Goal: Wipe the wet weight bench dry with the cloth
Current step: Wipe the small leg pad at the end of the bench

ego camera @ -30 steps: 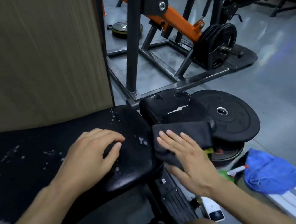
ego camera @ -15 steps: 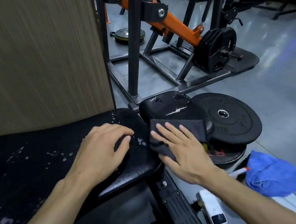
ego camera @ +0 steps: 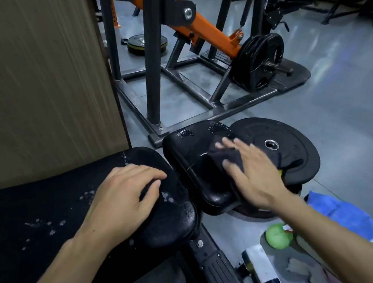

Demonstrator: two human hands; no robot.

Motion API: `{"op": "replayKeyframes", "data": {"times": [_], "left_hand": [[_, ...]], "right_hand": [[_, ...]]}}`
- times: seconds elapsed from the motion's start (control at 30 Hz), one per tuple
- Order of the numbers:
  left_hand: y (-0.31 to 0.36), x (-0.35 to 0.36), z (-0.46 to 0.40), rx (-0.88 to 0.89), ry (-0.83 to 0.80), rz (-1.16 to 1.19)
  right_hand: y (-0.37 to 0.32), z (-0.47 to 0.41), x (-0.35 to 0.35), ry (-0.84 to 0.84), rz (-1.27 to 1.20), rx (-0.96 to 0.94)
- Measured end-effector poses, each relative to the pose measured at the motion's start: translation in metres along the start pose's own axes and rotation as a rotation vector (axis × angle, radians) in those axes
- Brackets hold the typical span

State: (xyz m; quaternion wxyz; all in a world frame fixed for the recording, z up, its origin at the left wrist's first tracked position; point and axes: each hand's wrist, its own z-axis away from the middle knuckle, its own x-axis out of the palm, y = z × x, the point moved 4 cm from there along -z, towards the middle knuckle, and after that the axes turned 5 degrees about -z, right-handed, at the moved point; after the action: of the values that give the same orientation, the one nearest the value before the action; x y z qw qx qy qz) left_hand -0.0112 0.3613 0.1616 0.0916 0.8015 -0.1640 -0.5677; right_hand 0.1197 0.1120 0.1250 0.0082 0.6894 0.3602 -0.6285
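The black weight bench has a long back pad (ego camera: 33, 214) dotted with water drops and a smaller seat pad (ego camera: 190, 155) beyond it, with wet patches near its far edge. My left hand (ego camera: 125, 195) rests palm down on the rounded end of the long pad, fingers curled, holding nothing. A dark folded cloth (ego camera: 220, 160) lies on the seat pad, and my right hand (ego camera: 252, 175) presses flat on top of it with fingers spread.
A black weight plate (ego camera: 286, 147) lies on the floor right of the seat pad. A blue cloth (ego camera: 339, 215), a green bottle (ego camera: 278, 235) and a white device (ego camera: 262, 268) sit on the floor at lower right. An orange-and-black machine frame (ego camera: 199, 29) stands behind; a brown wall panel (ego camera: 24, 81) is at left.
My right hand has pushed the cloth up and away across the seat pad, from its near edge to its middle. My left hand stays on the long pad.
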Motion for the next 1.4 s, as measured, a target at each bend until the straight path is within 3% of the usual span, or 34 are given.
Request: {"op": "replayKeyframes", "data": {"times": [0.07, 0.13, 0.27, 0.37, 0.4, 0.5, 0.53, 0.57, 0.67, 0.73, 0.83, 0.93, 1.0, 1.1, 1.17, 1.23, 1.33, 1.4], "left_hand": [[-0.003, 0.002, -0.002, 0.018, -0.004, 0.006], [-0.007, 0.005, -0.004, 0.021, -0.004, 0.01], [-0.009, 0.014, -0.017, 0.024, -0.02, 0.024], [-0.005, 0.021, -0.027, 0.032, -0.008, 0.036], [-0.003, 0.022, -0.03, 0.035, 0.001, 0.041], [0.0, 0.019, -0.033, 0.05, 0.042, 0.056], [0.0, 0.016, -0.033, 0.05, 0.058, 0.058], [-0.001, 0.014, -0.034, 0.049, 0.071, 0.057], [-0.005, 0.013, -0.04, 0.031, 0.093, 0.054], [-0.008, 0.016, -0.044, 0.017, 0.091, 0.052], [-0.008, 0.019, -0.045, 0.011, 0.086, 0.043], [-0.009, 0.014, -0.043, 0.017, 0.101, 0.038], [-0.01, 0.008, -0.041, 0.019, 0.111, 0.029], [-0.016, 0.008, -0.039, 0.013, 0.107, 0.008], [-0.02, 0.011, -0.039, -0.003, 0.092, 0.004], [-0.022, 0.012, -0.041, -0.007, 0.084, 0.005], [-0.019, 0.011, -0.041, -0.001, 0.089, 0.006], [-0.018, 0.008, -0.039, 0.007, 0.1, 0.004]], "right_hand": [[0.015, -0.033, -0.005, 0.062, -0.025, 0.181], [0.005, -0.024, 0.005, 0.105, 0.031, 0.208], [-0.043, 0.055, 0.026, 0.054, 0.052, -0.066], [-0.022, 0.041, 0.013, 0.003, 0.027, -0.142], [-0.006, 0.022, 0.005, 0.025, 0.009, -0.067], [0.047, -0.02, -0.012, 0.142, -0.212, 0.432], [0.044, -0.017, -0.01, 0.165, -0.242, 0.488], [0.031, -0.007, -0.006, 0.175, -0.208, 0.428], [-0.024, 0.041, 0.014, 0.082, -0.003, -0.002], [-0.023, 0.044, 0.014, 0.024, 0.006, -0.1], [0.016, -0.017, 0.002, 0.076, -0.027, 0.081], [0.06, -0.073, -0.002, 0.055, -0.142, 0.532], [0.048, -0.069, 0.003, 0.038, -0.048, 0.472], [0.005, -0.031, 0.009, 0.02, 0.06, 0.091], [0.002, -0.026, 0.008, -0.029, 0.068, -0.007], [0.016, -0.053, 0.005, -0.022, 0.043, 0.057], [0.03, -0.107, 0.003, -0.033, -0.039, 0.399], [0.017, -0.129, 0.011, -0.029, 0.004, 0.364]]}}
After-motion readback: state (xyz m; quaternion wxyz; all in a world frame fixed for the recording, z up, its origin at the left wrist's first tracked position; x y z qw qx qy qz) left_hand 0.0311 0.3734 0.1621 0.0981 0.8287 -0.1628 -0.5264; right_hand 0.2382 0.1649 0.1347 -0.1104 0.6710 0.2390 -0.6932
